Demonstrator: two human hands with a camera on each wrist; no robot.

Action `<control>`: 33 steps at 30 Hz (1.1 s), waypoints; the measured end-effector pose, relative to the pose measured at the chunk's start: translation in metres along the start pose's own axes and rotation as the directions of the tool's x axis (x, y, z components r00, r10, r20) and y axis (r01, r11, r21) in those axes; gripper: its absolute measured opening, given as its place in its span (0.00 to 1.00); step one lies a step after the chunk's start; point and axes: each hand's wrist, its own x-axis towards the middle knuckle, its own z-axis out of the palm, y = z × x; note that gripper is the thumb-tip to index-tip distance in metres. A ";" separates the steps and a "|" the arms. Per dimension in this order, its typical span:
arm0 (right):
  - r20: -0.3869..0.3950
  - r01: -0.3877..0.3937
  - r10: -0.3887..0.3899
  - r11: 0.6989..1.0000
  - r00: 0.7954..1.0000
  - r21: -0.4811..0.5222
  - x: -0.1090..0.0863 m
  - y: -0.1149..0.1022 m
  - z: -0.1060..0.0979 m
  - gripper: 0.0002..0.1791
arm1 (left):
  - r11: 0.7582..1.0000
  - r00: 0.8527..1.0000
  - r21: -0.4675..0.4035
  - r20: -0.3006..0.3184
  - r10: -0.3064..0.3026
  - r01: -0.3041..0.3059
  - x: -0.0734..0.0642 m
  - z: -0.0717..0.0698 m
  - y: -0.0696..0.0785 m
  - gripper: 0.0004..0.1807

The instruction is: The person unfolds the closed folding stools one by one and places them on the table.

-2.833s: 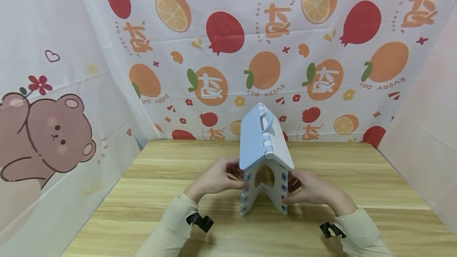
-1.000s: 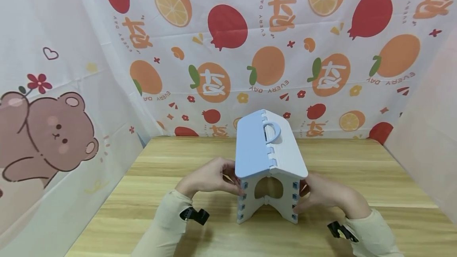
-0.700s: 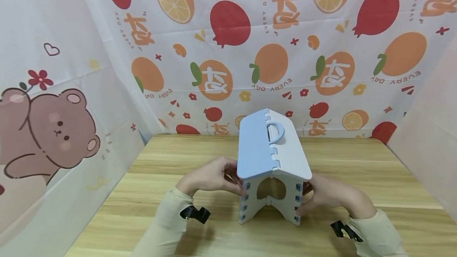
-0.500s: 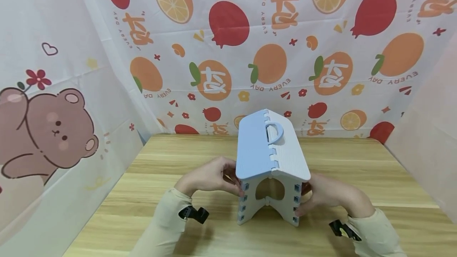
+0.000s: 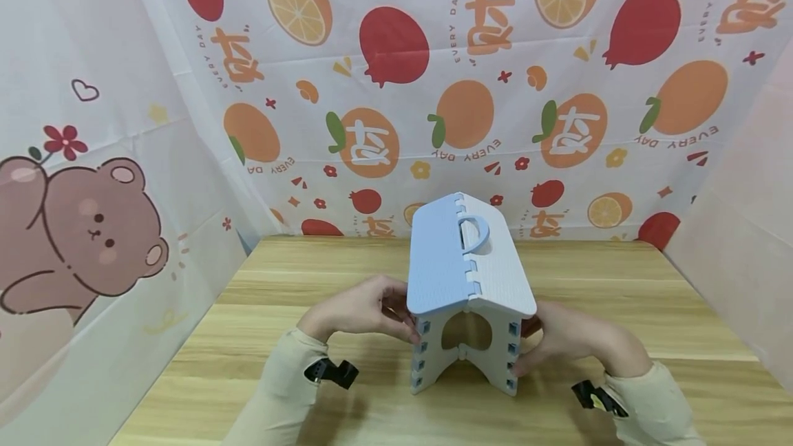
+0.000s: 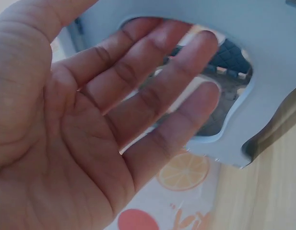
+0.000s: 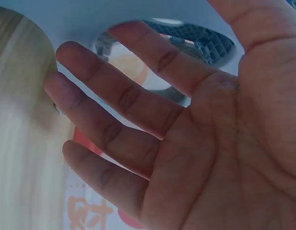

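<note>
A toy house (image 5: 436, 260) stands upright in the middle of the table, its roof pale blue on the left and white on the right. A blue arched handle (image 5: 482, 236) rises from the ridge. My left hand (image 5: 365, 308) is at the left side wall, thumb at the front edge. In the left wrist view its fingers extend across the wall's opening. At the right wall is my right hand (image 5: 573, 339), with the thumb by the front edge. Its long fingers (image 7: 121, 96) are spread and nearly straight beside another opening. The roof hides part of both hands in the head view.
The wooden table (image 5: 260, 349) ends at a fruit-print cloth (image 5: 396, 47) behind the house. A bear-print cloth (image 5: 99, 226) hangs on the left, and a pale cloth (image 5: 737, 246) on the right. Both wrists carry black camera mounts (image 5: 332, 372).
Since the oldest frame the house has become wider, its side walls farther apart and its roof flatter. My hands have moved apart along with the walls. Over the last second hardly anything has shifted.
</note>
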 end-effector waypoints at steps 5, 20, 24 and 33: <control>-0.079 -0.049 0.043 0.996 0.996 -0.070 -0.010 0.001 -0.013 0.32 | 0.991 0.985 0.132 -0.172 0.013 0.010 -0.007 -0.013 0.002 0.12; -0.446 -0.055 -0.104 0.943 0.889 -0.328 -0.008 -0.042 -0.034 0.40 | 0.914 0.891 0.405 -0.420 0.171 0.016 0.019 -0.006 0.036 0.46; -0.411 -0.025 -0.124 0.940 0.903 -0.339 0.008 -0.049 -0.029 0.46 | 0.900 0.918 0.435 -0.366 0.154 0.022 0.031 0.003 0.041 0.50; -0.362 -0.052 -0.070 0.948 0.930 -0.314 0.019 -0.052 -0.023 0.48 | 0.889 0.934 0.447 -0.350 0.073 0.098 0.037 0.010 0.045 0.56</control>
